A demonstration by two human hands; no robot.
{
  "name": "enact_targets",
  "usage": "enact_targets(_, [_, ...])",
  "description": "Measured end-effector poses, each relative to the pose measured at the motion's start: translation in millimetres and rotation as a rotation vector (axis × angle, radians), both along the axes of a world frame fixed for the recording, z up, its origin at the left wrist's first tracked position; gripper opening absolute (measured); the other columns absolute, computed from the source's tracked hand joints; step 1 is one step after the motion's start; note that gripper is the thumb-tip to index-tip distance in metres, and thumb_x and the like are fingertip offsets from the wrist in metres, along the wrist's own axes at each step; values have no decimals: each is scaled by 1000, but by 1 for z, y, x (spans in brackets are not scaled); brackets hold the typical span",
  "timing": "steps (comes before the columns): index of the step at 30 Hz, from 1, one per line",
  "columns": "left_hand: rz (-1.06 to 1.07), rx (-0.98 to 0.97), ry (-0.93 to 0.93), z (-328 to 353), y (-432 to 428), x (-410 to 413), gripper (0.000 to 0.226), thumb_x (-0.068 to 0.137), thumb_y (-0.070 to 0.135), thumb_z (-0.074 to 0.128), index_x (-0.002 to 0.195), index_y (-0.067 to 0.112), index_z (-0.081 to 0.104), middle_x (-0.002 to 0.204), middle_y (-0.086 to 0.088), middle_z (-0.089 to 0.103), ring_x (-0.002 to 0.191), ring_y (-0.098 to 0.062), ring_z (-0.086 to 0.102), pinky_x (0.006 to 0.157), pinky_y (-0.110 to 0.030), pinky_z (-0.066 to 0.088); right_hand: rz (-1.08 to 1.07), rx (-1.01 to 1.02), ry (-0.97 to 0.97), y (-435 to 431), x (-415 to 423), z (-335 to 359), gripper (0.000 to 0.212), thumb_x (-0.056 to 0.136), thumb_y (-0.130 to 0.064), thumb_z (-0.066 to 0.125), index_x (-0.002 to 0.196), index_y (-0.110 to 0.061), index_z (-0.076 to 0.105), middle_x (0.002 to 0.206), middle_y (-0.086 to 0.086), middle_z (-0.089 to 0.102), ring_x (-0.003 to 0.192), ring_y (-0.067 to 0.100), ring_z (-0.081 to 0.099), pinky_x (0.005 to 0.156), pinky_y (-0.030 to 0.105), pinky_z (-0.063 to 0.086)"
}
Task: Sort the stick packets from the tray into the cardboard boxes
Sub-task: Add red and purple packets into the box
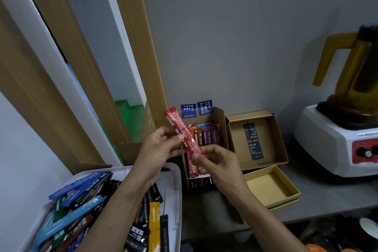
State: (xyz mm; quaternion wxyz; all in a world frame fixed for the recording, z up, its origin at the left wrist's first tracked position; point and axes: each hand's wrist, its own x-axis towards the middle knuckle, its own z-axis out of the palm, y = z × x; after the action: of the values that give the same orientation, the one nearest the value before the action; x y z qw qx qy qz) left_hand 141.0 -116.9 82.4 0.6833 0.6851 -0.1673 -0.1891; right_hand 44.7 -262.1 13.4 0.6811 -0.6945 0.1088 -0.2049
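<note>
A white blender [327, 141] with an amber jug stands right; the white tray [176, 190], heaped with stick packets [81, 210], sits lower left; open cardboard boxes [280, 135] lie between; above the leftmost box [222, 127], already part-filled, left hand [157, 149] and right hand [221, 161] pinch a red stick packet [180, 129]; grey counter [327, 190]; grey wall [245, 37].

Red foil stick packet [181, 131], tilted, top end up-left, pinched between left hand [157, 149] and right hand [221, 161] above open brown cardboard box [223, 129] holding upright red, brown and purple sticks [210, 135]. White plastic tray [177, 190] at left, heaped with mixed sticks [81, 206].
</note>
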Motion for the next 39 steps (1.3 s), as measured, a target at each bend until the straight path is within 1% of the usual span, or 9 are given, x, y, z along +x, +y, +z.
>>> enact_targets(2, [17, 64, -94, 3, -4, -1, 26, 96, 26, 66, 120, 17, 64, 107, 0, 78, 99, -14, 75, 72, -27, 59, -68, 2, -42, -3, -2, -3, 19, 87, -24, 81, 101, -16, 70, 101, 3, 78, 94, 17, 77, 81, 48, 64])
enact_targets(5, [61, 61, -167, 10, -7, -1, 40, 87, 49, 63, 118, 24, 66, 102, 7, 78, 94, -8, 75, 57, -20, 53, -216, -293, -70, -6, -9, -15, 25, 85, -30, 81, 101, -19, 64, 112, -11, 72, 104, 4, 71, 77, 20, 62])
enact_targets(10, [78, 105, -243, 12, -10, 4, 41, 81, 48, 67, 113, 22, 68, 100, -3, 78, 93, -16, 76, 61, -27, 56, -265, -618, -226, -13, -10, -28, 28, 82, -36, 78, 99, -25, 58, 121, -15, 57, 124, 3, 55, 83, 3, 51])
enact_targets(14, [89, 103, -249, 12, -13, 5, 35, 88, 45, 63, 113, 22, 69, 96, 3, 78, 93, -12, 75, 63, -28, 57, -210, -439, -199, -10, -14, -21, 31, 79, -37, 83, 95, -33, 57, 119, -15, 57, 122, 2, 56, 85, 10, 54])
enact_targets(22, [151, 187, -394, 13, -12, 6, 19, 98, 33, 61, 106, 18, 69, 88, 0, 76, 73, 0, 71, 52, -13, 51, -124, 371, -105, -15, -16, -8, 36, 80, -21, 82, 111, -14, 65, 114, 7, 74, 109, 26, 74, 87, 54, 63])
enact_targets(26, [-34, 420, -414, 10, 0, 8, 17, 93, 35, 68, 92, 19, 75, 79, 3, 76, 75, -2, 70, 62, -15, 51, -193, 652, -287, -30, -13, 25, 50, 80, -22, 80, 127, -19, 61, 116, 7, 74, 109, 23, 75, 87, 40, 62])
enact_targets(29, [-188, 553, -363, 3, 1, 4, 20, 92, 35, 72, 84, 17, 77, 81, 4, 78, 67, -12, 71, 66, -29, 59, -210, 481, -336, -26, -5, 40, 44, 86, -18, 79, 125, -15, 60, 111, 2, 77, 106, 17, 75, 85, 34, 63])
enact_targets(34, [-289, 772, -354, -12, 9, 3, 25, 91, 38, 74, 79, 17, 78, 76, 2, 78, 54, -5, 66, 55, -16, 46, -266, -219, -103, -13, 14, 29, 28, 92, -28, 76, 115, -30, 59, 106, -16, 71, 101, -3, 69, 84, 18, 59])
enact_targets(39, [-169, 755, -373, -17, 21, 10, 28, 91, 43, 72, 80, 18, 76, 74, 2, 77, 56, -9, 68, 59, -23, 49, -375, -745, 130, -6, 47, -3, 32, 97, -35, 69, 124, -29, 52, 114, -6, 72, 106, 15, 71, 87, 39, 61])
